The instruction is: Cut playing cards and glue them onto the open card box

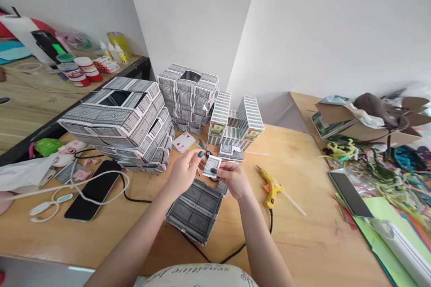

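Head view: the right hand [235, 182] has a narrow pinch on a small patterned card [210, 167], thumb on the visible back. The card is in front of the person, above the wooden surface [292, 246] and just past the far edge of an open card-covered tray [195, 210]. The left hand [183, 172] is right beside it, fingertips close together (can't tell whether they touch the card or pinch anything).

Handling, best guess: card is very light, thin, springy, slick on its coated face. Will crease if squeezed hard, so edges or a corner are the place to grip. Tray looks light and fairly stiff, walls likely to bend; lift it with support underneath.

Around: yellow glue gun [272, 187] to the right, nozzle pointing away from the person; hot or cold can't be told. Its black cord [271, 223] runs under the right forearm, a snag risk. A small card stack [230, 154] lies just beyond the hands, with a face-up card [183, 141] farther left. Big card structure [134, 119] crowds the left side, and another [193, 98] limits reach at the back. Both probably dent if bumped.
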Action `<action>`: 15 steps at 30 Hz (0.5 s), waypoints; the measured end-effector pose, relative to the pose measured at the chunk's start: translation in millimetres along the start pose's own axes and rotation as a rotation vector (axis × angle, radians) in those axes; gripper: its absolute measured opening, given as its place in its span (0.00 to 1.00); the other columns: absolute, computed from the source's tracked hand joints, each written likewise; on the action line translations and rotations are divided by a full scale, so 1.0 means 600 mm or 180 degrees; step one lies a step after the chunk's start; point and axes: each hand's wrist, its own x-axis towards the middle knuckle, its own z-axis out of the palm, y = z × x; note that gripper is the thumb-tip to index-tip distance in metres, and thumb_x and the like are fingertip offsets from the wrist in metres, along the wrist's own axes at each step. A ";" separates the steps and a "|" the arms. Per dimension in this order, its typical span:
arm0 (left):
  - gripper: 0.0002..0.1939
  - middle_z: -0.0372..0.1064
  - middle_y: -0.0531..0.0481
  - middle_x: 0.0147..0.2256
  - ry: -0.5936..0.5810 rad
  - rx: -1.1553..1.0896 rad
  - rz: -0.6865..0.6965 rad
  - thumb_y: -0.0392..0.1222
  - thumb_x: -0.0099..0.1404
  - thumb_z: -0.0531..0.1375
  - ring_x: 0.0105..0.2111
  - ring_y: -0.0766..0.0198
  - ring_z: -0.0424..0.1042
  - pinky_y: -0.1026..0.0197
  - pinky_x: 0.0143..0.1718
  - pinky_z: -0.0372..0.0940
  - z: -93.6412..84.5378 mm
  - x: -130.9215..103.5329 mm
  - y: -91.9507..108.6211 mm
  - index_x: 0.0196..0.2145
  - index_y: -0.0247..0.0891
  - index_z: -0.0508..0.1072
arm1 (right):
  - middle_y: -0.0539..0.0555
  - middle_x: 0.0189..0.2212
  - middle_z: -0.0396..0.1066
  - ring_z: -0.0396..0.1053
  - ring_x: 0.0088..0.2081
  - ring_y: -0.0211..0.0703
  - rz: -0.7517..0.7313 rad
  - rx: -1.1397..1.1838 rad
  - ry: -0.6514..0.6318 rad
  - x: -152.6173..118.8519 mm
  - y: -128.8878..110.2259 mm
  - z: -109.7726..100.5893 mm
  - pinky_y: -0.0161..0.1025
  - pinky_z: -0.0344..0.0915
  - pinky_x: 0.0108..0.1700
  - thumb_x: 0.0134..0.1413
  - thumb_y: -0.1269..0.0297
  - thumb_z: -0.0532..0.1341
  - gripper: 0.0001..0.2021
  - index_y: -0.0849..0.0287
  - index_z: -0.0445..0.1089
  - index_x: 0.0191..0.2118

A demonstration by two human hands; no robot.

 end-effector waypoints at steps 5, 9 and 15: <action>0.30 0.59 0.50 0.54 -0.0575 0.0660 0.0688 0.45 0.52 0.61 0.52 0.57 0.59 0.56 0.51 0.58 -0.022 -0.004 0.013 0.53 0.46 0.59 | 0.49 0.19 0.70 0.63 0.20 0.30 0.0009 -0.0254 0.0010 0.001 0.001 -0.002 0.31 0.58 0.25 0.29 0.68 0.70 0.10 0.62 0.72 0.24; 0.25 0.64 0.51 0.50 -0.0649 0.0960 0.0803 0.45 0.52 0.61 0.51 0.56 0.61 0.53 0.53 0.56 -0.030 -0.006 0.018 0.49 0.46 0.65 | 0.48 0.21 0.70 0.64 0.22 0.30 0.0120 -0.0170 -0.0309 -0.007 -0.005 -0.004 0.29 0.59 0.26 0.29 0.68 0.70 0.10 0.62 0.72 0.25; 0.27 0.65 0.48 0.49 -0.0681 0.0080 0.0960 0.47 0.50 0.63 0.51 0.56 0.61 0.55 0.54 0.55 -0.034 -0.011 0.031 0.49 0.42 0.67 | 0.49 0.25 0.70 0.66 0.25 0.33 0.0365 0.0557 -0.1256 -0.028 -0.012 -0.003 0.31 0.63 0.29 0.34 0.59 0.69 0.16 0.58 0.70 0.34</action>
